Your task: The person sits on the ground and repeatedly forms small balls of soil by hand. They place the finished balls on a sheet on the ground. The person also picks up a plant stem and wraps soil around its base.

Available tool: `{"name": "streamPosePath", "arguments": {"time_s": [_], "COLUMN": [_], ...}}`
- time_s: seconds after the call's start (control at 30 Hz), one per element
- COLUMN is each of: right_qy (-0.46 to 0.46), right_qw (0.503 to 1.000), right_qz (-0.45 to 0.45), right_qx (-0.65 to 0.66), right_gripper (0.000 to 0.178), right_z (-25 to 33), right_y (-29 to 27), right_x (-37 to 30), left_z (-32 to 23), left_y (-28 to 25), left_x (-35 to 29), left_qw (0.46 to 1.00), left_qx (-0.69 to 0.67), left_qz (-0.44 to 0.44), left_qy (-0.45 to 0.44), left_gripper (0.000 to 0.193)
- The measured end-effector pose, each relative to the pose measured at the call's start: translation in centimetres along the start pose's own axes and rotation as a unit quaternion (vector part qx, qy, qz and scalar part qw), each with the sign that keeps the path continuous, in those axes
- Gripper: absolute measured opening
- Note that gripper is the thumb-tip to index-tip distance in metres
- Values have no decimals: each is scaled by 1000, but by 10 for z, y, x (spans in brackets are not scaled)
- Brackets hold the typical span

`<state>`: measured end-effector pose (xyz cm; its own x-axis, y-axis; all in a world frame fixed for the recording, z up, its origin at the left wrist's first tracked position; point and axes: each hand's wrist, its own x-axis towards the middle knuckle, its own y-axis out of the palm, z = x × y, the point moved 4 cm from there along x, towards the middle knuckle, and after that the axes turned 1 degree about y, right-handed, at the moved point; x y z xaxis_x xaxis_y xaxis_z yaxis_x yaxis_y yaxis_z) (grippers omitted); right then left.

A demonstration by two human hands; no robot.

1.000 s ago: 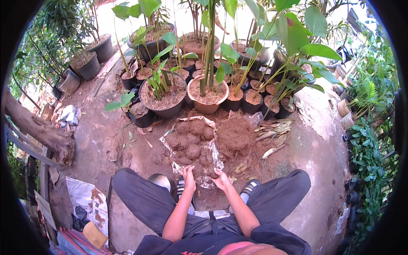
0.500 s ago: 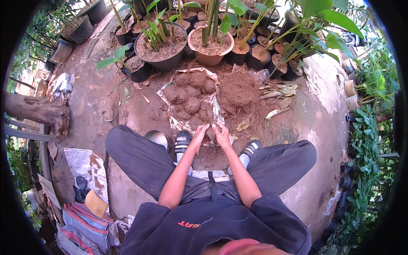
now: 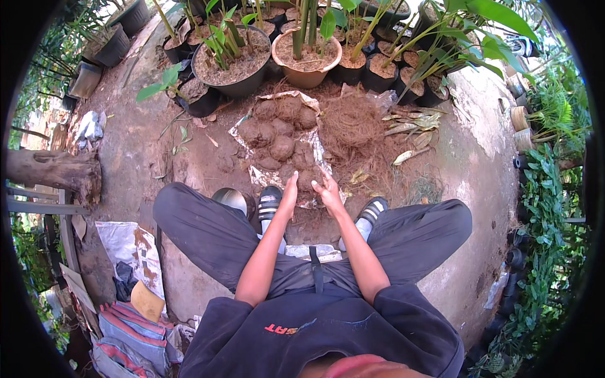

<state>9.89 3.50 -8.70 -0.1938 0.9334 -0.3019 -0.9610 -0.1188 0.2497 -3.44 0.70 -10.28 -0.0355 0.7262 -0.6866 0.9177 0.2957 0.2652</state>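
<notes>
Brown, earthy matter makes up the clod [image 3: 307, 181] lying between your two hands, just beyond your thumbs. On your left hand [image 3: 289, 195], the fingers are straight and close together, pointing away from you, with the palm turned inward. On your right hand [image 3: 329, 192], the fingers reach forward and the thumb stands apart from them, leaving a clear gap. You have only a narrow space from one hand to the other, about as wide as the clod; whether your fingers press on it or merely flank it, you cannot tell from this view. Just past your fingertips, rounded brown balls [image 3: 282, 147] sit clustered on a crumpled white sheet [image 3: 261, 177]. Ahead and to the right of your right fingers spreads a heap of brown fibre [image 3: 351, 129], with dry leaves [image 3: 409, 126] beyond its right side. Near your left fingers, on their outer side, is your striped sandal [image 3: 270, 200]
</notes>
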Motion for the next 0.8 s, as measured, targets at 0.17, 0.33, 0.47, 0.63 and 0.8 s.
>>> {"name": "streamPosePath", "arguments": {"time_s": [0.17, 0.33, 0.47, 0.63, 0.8], "right_qy": [42, 18, 11, -108, -52], "right_qw": [999, 999, 998, 983, 969], "right_qz": [-16, 2, 0, -82, -167], "right_qx": [3, -52, -64, -126, -173], "right_gripper": [43, 35, 32, 27, 24], "right_z": [2, 4, 3, 8, -14], "right_y": [-5, -1, -3, -5, -22], "right_x": [-4, 1, -2, -2, 6], "left_z": [-22, -36, -44, -26, -19], "left_y": [14, 19, 24, 17, 18], "left_x": [-21, -42, -48, -23, -6], "left_qw": [999, 994, 993, 975, 938], "left_qx": [32, 86, 89, 142, 229], "left_qz": [29, -10, 38, -36, -59], "left_qy": [7, 60, 61, 164, 253], "left_gripper": [68, 74, 95, 65, 68]}}
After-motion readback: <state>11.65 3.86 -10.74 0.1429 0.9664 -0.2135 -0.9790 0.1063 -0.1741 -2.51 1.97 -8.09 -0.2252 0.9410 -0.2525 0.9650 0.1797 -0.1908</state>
